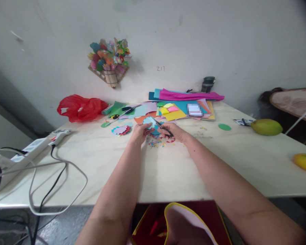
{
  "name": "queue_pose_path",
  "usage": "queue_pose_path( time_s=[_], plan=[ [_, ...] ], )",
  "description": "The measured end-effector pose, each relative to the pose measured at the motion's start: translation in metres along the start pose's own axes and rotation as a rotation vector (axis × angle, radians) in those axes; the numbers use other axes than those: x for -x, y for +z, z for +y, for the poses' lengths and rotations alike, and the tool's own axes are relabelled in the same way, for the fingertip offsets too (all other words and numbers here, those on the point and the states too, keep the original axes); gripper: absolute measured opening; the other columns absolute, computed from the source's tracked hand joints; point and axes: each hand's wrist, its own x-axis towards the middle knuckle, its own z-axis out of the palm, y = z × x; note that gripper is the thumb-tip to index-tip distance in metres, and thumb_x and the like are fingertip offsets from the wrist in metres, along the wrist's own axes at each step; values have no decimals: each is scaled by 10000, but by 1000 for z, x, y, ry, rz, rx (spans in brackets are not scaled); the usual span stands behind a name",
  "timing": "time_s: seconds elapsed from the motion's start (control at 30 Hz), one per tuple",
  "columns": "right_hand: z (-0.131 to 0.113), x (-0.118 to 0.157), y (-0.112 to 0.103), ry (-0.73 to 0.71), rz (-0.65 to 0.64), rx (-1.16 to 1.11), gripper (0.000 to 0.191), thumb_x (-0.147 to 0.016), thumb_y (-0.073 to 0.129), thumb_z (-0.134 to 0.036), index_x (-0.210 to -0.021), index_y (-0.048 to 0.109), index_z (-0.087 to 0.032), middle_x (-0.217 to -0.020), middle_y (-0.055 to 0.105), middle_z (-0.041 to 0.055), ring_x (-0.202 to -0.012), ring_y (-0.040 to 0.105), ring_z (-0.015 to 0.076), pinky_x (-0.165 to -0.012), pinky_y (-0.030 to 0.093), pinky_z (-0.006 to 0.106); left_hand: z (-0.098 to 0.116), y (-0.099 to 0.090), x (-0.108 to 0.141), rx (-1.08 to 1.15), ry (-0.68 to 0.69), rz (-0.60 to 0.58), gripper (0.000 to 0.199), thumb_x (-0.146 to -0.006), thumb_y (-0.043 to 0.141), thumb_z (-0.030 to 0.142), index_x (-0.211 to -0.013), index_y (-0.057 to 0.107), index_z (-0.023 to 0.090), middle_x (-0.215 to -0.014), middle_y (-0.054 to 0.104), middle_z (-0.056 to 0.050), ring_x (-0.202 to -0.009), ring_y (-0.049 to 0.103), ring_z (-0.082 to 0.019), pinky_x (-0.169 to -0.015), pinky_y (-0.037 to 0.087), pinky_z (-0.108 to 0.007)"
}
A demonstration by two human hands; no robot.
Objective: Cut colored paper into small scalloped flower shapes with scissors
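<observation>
My left hand (141, 132) pinches a light blue paper piece (149, 121) with a scalloped edge. Scissors (169, 132) with dark handles are gripped in my right hand (175, 132), their blades reaching left to the paper's edge. Below both hands, small coloured paper scraps (155, 142) lie scattered on the white table (163, 173). A little to the left rests a pile of scalloped paper flowers (121, 130) in lilac, blue and red.
Coloured sheets (175, 112) and a magenta roll (191, 95) lie along the wall. A red plastic bag (81, 108) and a second pair of scissors (129, 109) are back left. Power strips (33, 149) with cables occupy the left; a mango-like fruit (266, 127) sits right.
</observation>
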Motion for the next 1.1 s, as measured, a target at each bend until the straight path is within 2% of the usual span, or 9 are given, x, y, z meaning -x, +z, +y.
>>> queue_pose_path(
  time_s=[0.17,0.37,0.5,0.8,1.1],
  plan=[
    [2,0,-5,0,-33,35,325,-678,743,-387,-781,554,-144,-500,507,-59,-350,378,27,-296,206,147,1,1,1,17,-48,19,149,-579,713,65,-661,592,98,-591,610,-9,-506,579,-94,-613,562,-262],
    [4,-1,-12,13,-84,65,317,-679,751,-362,-798,560,-140,-503,510,-58,-371,407,33,-321,284,141,2,-3,-1,-10,-74,-31,147,-589,710,70,-619,571,108,-555,586,-5,-473,553,-90,-630,565,-274],
    [3,-1,-14,37,-95,95,279,-702,733,-328,-826,566,-142,-489,494,-64,-359,391,34,-311,277,139,2,-8,-3,-29,-69,-53,142,-578,716,81,-617,581,105,-568,593,-7,-467,552,-94,-651,569,-301],
    [3,-1,-15,35,-84,123,268,-682,736,-306,-839,595,-141,-474,482,-66,-352,388,43,-295,280,147,2,-9,-2,-27,-78,-61,155,-552,725,88,-598,578,107,-566,600,-6,-452,542,-84,-636,566,-282],
    [2,0,-9,-14,-72,33,324,-642,756,-352,-794,576,-130,-474,502,-69,-353,390,36,-315,270,157,1,-6,-1,-15,-99,-58,157,-568,700,80,-701,618,100,-675,660,-48,-590,630,-142,-636,572,-289]
  ],
)
